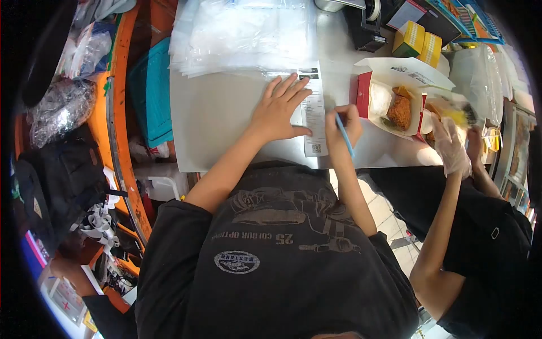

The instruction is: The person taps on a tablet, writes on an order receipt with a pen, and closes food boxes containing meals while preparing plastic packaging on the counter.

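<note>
A long printed receipt [314,116] lies flat on the metal counter. My left hand [278,112] rests palm down with fingers spread, its fingertips and thumb at the receipt's left edge. Closed around a light blue pen [344,134], my right hand [345,129] is at the receipt's right side. I cannot tell whether the pen's tip touches the paper, as my fingers hide it. Right of that hand stands an open red and white food box [364,96] with a piece of fried chicken [400,109] and white rice [381,100] inside.
A co-worker's gloved hand [451,148] is at a second food box on the right. Clear plastic bags [243,37] cover the counter's back left. A tape dispenser [364,31] and yellow boxes [416,42] stand at the back. Orange shelving [116,107] runs along the left.
</note>
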{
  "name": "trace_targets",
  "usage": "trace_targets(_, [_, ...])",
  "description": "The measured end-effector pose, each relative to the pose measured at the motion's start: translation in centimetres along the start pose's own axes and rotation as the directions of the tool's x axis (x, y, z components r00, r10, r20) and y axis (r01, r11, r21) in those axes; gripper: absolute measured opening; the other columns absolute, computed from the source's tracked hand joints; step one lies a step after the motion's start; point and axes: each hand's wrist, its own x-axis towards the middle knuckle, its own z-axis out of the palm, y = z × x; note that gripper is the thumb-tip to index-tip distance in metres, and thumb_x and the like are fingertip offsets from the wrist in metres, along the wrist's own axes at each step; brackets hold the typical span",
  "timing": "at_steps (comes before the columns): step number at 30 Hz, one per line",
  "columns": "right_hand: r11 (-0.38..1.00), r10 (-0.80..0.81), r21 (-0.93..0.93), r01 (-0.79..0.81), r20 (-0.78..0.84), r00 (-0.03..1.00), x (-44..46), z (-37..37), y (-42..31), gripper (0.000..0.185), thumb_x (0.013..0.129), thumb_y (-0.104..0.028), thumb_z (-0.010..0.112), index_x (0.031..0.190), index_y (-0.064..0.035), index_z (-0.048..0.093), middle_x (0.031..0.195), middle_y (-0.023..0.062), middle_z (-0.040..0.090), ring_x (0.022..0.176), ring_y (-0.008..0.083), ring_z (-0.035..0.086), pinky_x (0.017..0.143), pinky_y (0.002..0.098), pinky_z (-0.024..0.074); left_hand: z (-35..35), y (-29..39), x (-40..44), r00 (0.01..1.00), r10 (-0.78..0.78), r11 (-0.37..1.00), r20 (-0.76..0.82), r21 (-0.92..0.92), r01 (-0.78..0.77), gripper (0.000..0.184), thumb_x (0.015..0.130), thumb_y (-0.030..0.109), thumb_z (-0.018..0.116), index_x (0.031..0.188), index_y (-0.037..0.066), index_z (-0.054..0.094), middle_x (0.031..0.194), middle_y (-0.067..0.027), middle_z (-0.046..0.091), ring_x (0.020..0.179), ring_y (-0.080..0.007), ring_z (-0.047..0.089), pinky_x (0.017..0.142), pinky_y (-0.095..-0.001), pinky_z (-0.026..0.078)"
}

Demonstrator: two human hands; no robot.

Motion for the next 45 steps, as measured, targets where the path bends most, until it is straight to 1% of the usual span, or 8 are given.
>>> trace_targets(4, [0.986, -0.16, 0.097, 0.139, 0.258, 0.953, -0.7, -1.5, -5.8, 0.014, 0.072, -0.002, 0.062, 0.086, -0.003, 0.059, 0.071, 0.0103, 0.058, 0.062, 0.0168, 0.059, 0.056, 0.0301, 0.0466, 0.2, -0.3, 0.0, 0.999, 0.025, 0.999, -0.034, 0.047, -0.023, 0.082, 0.061, 0.053, 0.076, 0.127, 0.011, 0.051, 0.144, -0.006, 0.039, 0.138, -0.0251, 0.027, 0.114, -0.046, 0.015])
trace_targets(6, [0.752, -0.656, 0.265, 0.603, 0.396, 0.643, -1.8, -1.2, -7.9, 0.012, 0.07, 0.0, 0.061, 0.081, -0.0027, 0.057, 0.078, 0.0093, 0.063, 0.07, 0.0143, 0.062, 0.062, 0.0279, 0.0476, 0.1, -0.2, -0.1, 0.999, 0.028, 1.0, -0.037, 0.007, -0.028, 0.082, 0.061, 0.054, 0.075, 0.127, 0.011, 0.052, 0.144, -0.0065, 0.039, 0.138, -0.0257, 0.027, 0.114, -0.0461, 0.016])
trace_targets(9, [0.815, -0.573, 0.208, 0.541, 0.424, 0.701, -2.0, -1.7, -5.8, 0.009, 0.068, 0.0, 0.062, 0.076, -0.0032, 0.058, 0.078, 0.0085, 0.063, 0.069, 0.0141, 0.06, 0.063, 0.0287, 0.0476, 0.3, -0.4, 0.0, 0.999, 0.036, 0.997, -0.02, 0.066, -0.034, 0.083, 0.062, 0.056, 0.073, 0.129, 0.011, 0.051, 0.145, -0.0071, 0.037, 0.138, -0.0266, 0.026, 0.113, -0.0465, 0.016])
trace_targets(11, [0.993, -0.109, 0.084, 0.088, 0.307, 0.945, -0.7, -2.4, -2.6, 0.013, 0.081, -0.006, 0.058, 0.091, -0.0002, 0.063, 0.075, 0.0084, 0.06, 0.067, 0.0158, 0.057, 0.061, 0.0286, 0.0453, 0.5, -0.3, -0.1, 0.999, 0.041, 0.995, -0.02, 0.092, -0.039, 0.084, 0.064, 0.056, 0.072, 0.132, 0.013, 0.048, 0.147, -0.0072, 0.034, 0.139, -0.0275, 0.024, 0.114, -0.0472, 0.016])
trace_targets(16, [0.826, 0.305, 0.44, -0.352, 0.176, 0.936, -0.3, -1.4, 1.0, 0.016, 0.093, -0.011, 0.046, 0.093, 0.0008, 0.057, 0.073, 0.0054, 0.058, 0.063, 0.0087, 0.055, 0.054, 0.0214, 0.0433, 0.4, 0.1, -0.1, 1.0, 0.023, 0.995, -0.006, 0.097, -0.022, 0.088, 0.066, 0.057, 0.071, 0.139, 0.017, 0.042, 0.15, -0.0067, 0.028, 0.14, -0.0291, 0.02, 0.114, -0.0486, 0.014])
trace_targets(31, [0.923, 0.124, 0.319, -0.213, 0.279, 0.952, -1.2, 0.2, 2.2, 0.015, 0.082, -0.001, 0.061, 0.075, -0.0031, 0.048, 0.067, 0.0039, 0.058, 0.056, 0.0059, 0.051, 0.05, 0.0209, 0.0401, 0.2, 0.4, 0.2, 0.999, -0.023, 0.994, 0.023, 0.107, 0.021, 0.094, 0.061, 0.062, 0.072, 0.138, 0.018, 0.042, 0.149, -0.0061, 0.03, 0.14, -0.0254, 0.02, 0.114, -0.0467, 0.014])
trace_targets(34, [0.981, -0.095, -0.168, 0.094, 0.0, 0.995, -1.4, 0.1, 1.1, 0.016, 0.082, -0.001, 0.061, 0.072, -0.0033, 0.048, 0.067, 0.0029, 0.057, 0.056, 0.0048, 0.047, 0.051, 0.021, 0.0386, 0.0, 0.5, 0.3, 0.999, -0.03, 0.994, 0.039, 0.11, 0.026, 0.095, 0.06, 0.062, 0.073, 0.138, 0.018, 0.042, 0.149, -0.0064, 0.03, 0.14, -0.0257, 0.02, 0.114, -0.0469, 0.014])
trace_targets(45, [0.892, 0.181, 0.4, -0.21, 0.11, 0.977, -2.2, 0.3, 3.3, 0.016, 0.081, 0.0, 0.06, 0.074, -0.0043, 0.047, 0.066, -0.0003, 0.052, 0.058, 0.0034, 0.044, 0.052, 0.0208, 0.0369, 0.1, 0.5, 0.2, 1.0, -0.012, 0.998, -0.008, 0.067, 0.012, 0.096, 0.056, 0.058, 0.077, 0.136, 0.018, 0.044, 0.148, -0.0061, 0.033, 0.139, -0.0278, 0.024, 0.113, -0.0482, 0.016])
